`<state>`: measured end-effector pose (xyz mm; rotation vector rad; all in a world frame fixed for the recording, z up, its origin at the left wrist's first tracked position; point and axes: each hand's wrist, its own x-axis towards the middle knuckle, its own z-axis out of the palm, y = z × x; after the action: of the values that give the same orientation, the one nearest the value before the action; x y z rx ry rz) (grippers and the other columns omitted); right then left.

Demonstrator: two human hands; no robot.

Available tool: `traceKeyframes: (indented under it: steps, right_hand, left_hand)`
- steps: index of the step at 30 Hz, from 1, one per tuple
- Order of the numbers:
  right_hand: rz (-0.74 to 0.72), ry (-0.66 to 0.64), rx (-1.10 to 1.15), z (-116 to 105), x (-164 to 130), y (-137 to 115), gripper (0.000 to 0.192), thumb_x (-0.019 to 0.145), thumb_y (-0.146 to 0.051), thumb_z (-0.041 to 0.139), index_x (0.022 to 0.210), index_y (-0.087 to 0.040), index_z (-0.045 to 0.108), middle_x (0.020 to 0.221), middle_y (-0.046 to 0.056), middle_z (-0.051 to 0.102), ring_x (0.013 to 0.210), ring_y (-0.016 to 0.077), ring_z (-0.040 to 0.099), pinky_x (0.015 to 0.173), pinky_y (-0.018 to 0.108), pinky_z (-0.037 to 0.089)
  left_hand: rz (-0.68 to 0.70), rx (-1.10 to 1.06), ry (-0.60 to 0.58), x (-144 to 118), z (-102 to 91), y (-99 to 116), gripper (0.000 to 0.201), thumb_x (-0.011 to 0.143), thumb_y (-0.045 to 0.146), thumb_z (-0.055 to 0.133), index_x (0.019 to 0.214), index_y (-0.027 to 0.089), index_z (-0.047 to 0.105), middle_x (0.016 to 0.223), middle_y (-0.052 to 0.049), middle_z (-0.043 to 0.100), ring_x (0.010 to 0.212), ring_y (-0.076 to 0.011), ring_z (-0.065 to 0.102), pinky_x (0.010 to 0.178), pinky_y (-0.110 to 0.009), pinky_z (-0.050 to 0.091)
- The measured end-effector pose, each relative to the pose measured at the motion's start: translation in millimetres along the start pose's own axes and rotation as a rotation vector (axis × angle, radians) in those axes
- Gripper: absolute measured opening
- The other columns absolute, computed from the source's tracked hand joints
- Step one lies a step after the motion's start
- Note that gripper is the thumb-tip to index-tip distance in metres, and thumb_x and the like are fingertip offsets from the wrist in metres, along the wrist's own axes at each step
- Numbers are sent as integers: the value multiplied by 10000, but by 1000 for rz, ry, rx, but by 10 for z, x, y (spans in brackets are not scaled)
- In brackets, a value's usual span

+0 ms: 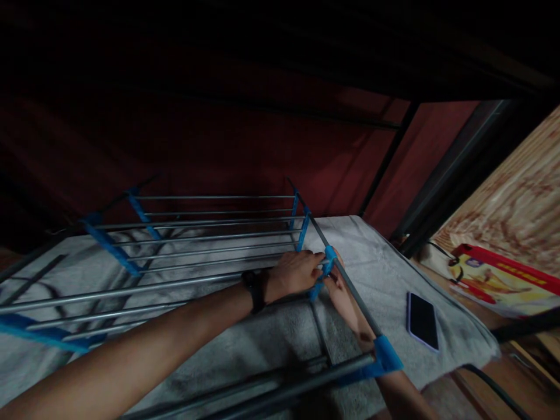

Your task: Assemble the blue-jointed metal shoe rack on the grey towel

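Note:
A metal rack [196, 239] of grey tubes and blue plastic side pieces lies on its side on a light grey towel [376, 262]. My left hand [297, 271], with a black band on the wrist, grips a blue connector [327, 262] on the rack's right post. My right hand [345, 294] reaches up under that post and holds the same blue connector from below. Another blue connector [387, 353] sits lower on the post, across my right forearm.
A dark phone [422, 321] lies on the towel to the right. A red and yellow printed packet [503, 280] rests on the wooden surface at far right. Dark metal frame bars [385, 163] and a dark red wall stand behind.

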<state>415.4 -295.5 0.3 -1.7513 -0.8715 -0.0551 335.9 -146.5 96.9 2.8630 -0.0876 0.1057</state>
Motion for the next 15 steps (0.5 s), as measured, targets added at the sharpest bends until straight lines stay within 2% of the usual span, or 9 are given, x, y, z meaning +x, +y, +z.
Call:
traceKeyframes:
  steps: [2,5,8,10,12,13,15]
  right_hand:
    - [46,-6,59,-13,11,-1,466,920,-333,495,1384,-303,524,1315,22,597,1262,285,531,1117,513,414]
    - [60,-2,118,-101,55,77,518,879,-354,539,1390,-266,519,1418,44,523,1333,290,464,1156,523,350]
    - [94,41,167,-374,162,124,567,812,-388,607,1350,-220,540,1431,101,506,1282,318,512,1119,557,380]
    - [147,98,204,-643,263,48,531,778,-397,631,1279,-227,589,1373,112,555,1161,317,600,1058,567,437]
    - [157,170,201,-908,377,-138,449,744,-397,677,1168,-250,654,1309,98,602,1088,307,632,1057,569,423]
    - [152,206,179,-1012,439,-266,400,732,-403,694,1103,-257,685,1236,103,642,1052,303,642,1038,563,427]
    - [116,153,125,-1122,571,-555,334,772,-433,685,1074,-294,713,1188,117,665,1045,271,635,1016,513,410]
  left_hand:
    - [-5,10,-4,-48,-43,16,453,956,349,469,1393,232,492,1259,-117,664,1131,-285,641,935,-406,502]
    - [10,25,30,-200,-192,-16,553,964,474,460,1456,225,427,1357,-131,605,1203,-296,598,1002,-425,469]
    - [-31,104,100,-506,-472,-267,623,935,560,497,1470,247,428,1422,-119,558,1280,-308,539,1089,-445,394]
    - [-147,168,158,-820,-735,-612,595,947,546,483,1469,264,435,1452,-104,532,1303,-306,515,1106,-442,372]
    - [-315,252,247,-1230,-1040,-1070,578,978,547,406,1468,242,438,1497,-102,482,1344,-303,471,1118,-407,359]
    - [-407,293,296,-1467,-1196,-1317,600,981,566,382,1451,200,459,1482,-120,489,1352,-317,456,1128,-411,346]
    - [-635,356,360,-1988,-1483,-1777,650,1003,581,294,1381,98,510,1384,-158,545,1297,-353,484,1087,-468,374]
